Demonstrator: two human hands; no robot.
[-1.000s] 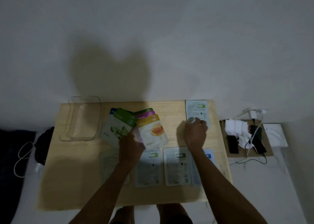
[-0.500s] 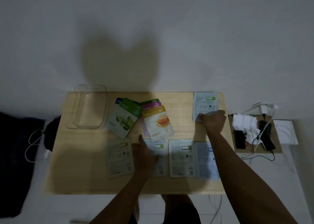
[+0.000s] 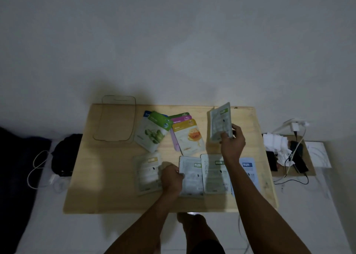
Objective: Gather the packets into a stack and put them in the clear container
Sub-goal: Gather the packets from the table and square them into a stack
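Observation:
My right hand [image 3: 232, 143] grips a pale packet [image 3: 220, 121] by its lower edge and holds it lifted and tilted above the table's back right. My left hand [image 3: 172, 177] pinches the left edge of a white packet [image 3: 191, 174] lying in the front row. Beside it lie another pale packet [image 3: 148, 172], a greenish packet [image 3: 214, 173] and a blue packet [image 3: 248, 170] partly under my right forearm. A fanned group sits further back: a green packet [image 3: 154, 132], a yellow packet [image 3: 189, 136], purple and blue ones beneath. The clear container [image 3: 115, 119] stands at the table's back left corner.
The wooden table [image 3: 107, 176] is low and stands on a white floor. Right of it a cardboard sheet [image 3: 310, 172] carries phones, crumpled tissue and charger cables. A dark bag [image 3: 65, 155] and a white cable lie left of the table. My knees show below the front edge.
My right hand has picked the pale packet off the table's back right and lifted it. My left hand has shifted from flat on the front row to gripping the white packet's edge.

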